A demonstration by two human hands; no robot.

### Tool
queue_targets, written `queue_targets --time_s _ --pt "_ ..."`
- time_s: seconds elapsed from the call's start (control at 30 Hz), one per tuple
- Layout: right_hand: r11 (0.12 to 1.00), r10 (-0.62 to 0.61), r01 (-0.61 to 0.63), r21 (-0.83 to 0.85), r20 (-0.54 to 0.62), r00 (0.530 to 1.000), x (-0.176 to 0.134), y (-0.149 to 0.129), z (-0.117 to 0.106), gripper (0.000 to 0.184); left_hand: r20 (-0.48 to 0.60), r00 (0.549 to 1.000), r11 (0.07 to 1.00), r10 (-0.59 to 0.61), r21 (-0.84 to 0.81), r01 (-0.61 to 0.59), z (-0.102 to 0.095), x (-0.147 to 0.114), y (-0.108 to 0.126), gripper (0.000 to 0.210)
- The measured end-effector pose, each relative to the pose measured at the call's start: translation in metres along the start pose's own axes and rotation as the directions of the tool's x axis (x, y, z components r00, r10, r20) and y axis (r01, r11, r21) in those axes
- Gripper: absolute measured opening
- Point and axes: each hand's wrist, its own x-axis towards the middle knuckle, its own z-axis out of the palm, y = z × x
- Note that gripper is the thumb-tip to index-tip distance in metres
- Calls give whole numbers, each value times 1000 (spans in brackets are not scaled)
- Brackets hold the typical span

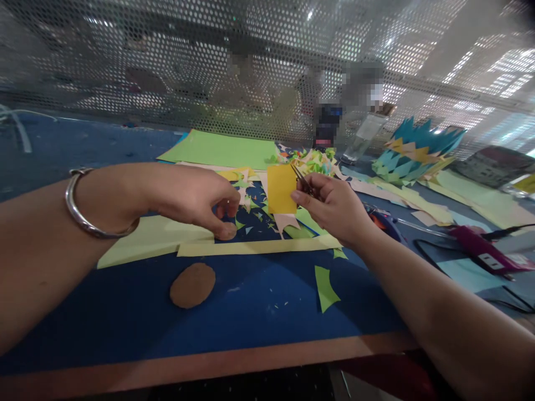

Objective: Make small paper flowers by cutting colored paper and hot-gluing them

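Observation:
My right hand is closed around small dark metal scissors, their slim blades pointing up and left. A yellow paper rectangle is upright at my right fingertips, its right edge against the thumb. Bent over the table, my left hand has its thumb apart from the curled fingers, and no object shows in it. Beneath that hand lies pale yellow paper. A long pale yellow strip stretches between both hands. Nearer me are a brown oval piece and a curved green paper scrap.
Green sheets and a heap of paper clippings lie at the back, before a perforated metal screen. On the right are a spiky teal paper crown, a clear bottle and a purple glue gun with a black cord.

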Motion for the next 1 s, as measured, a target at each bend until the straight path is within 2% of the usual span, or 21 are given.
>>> queue_targets --time_s 0.07,0.2,0.3,0.37,0.43,0.53,0.6,0.7,0.8,1.0 --pt "999 -22 22 -23 2 1000 0 2 0 18 73 997 999 -4 32 2 1 0 -2 38" --pt "999 -31 31 -20 4 1000 1 3 1 16 90 996 999 19 24 -21 4 2 -4 29" --pt "999 -35 36 -29 11 999 1 2 1 17 90 994 994 56 -97 -47 6 6 -8 21" --pt "999 -37 37 -37 11 999 1 1 1 17 36 995 963 91 -259 -79 8 11 -12 15" --pt "999 -36 36 -38 5 999 0 0 1 17 -89 991 859 101 -495 -132 12 17 -13 15" --pt "998 -56 55 -29 -20 998 0 -2 3 17 -297 954 541 27 -799 -264 23 25 -5 16" --pt "997 -81 80 -15 -38 996 0 -2 3 17 -348 936 387 -55 -872 -301 32 30 6 17" --pt "995 -101 101 6 -49 994 0 -4 4 16 -385 918 234 -92 -905 -356 45 35 23 17" --pt "995 -101 101 2 -53 993 -1 -5 4 19 -432 894 175 -123 -896 -409 55 38 33 18" --pt "991 -29 33 132 -30 999 -3 -7 7 29 -520 842 188 -144 -850 -492 60 38 37 23"
